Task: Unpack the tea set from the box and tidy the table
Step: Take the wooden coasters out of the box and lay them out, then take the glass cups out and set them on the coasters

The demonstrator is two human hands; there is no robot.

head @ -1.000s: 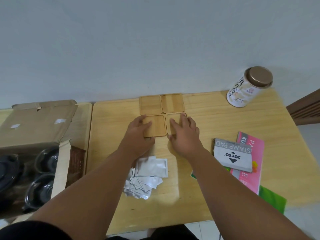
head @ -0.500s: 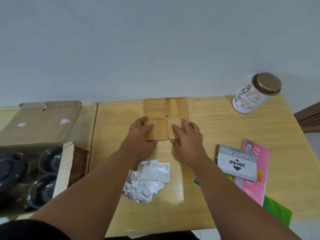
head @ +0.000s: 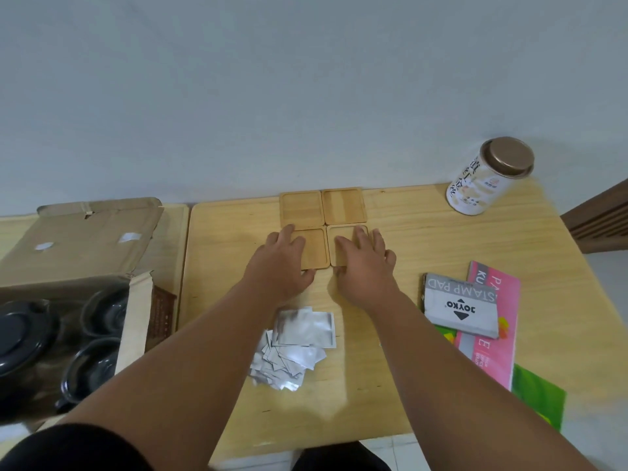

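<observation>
Wood lies under both hands: the left hand (head: 278, 263) is flat on the lower-left coaster (head: 317, 249) and the right hand (head: 365, 266) flat on the lower-right coaster (head: 332, 253). The fingers are extended, pressing rather than gripping. Each coaster is a pale square with rounded corners and a shallow raised rim. With the two upper coasters (head: 300, 210) they form a close two-by-two block at frame centre, near the far edge of the bench (head: 441, 239). Such pieces are probably light, stiff and apt to slide on smooth wood, so opposite rim edges offer the best pinch. Below the hands lies a heap of foil sachets (head: 295, 345). At lower left, the open cardboard box (head: 78, 246) holds dark glazed tea ware (head: 20, 331). It is likely heavier and fragile, and best lifted by the body. At right is a stamp pad carton (head: 458, 307) on a pink booklet (head: 503, 294), and at upper right a tin (head: 489, 175).
</observation>
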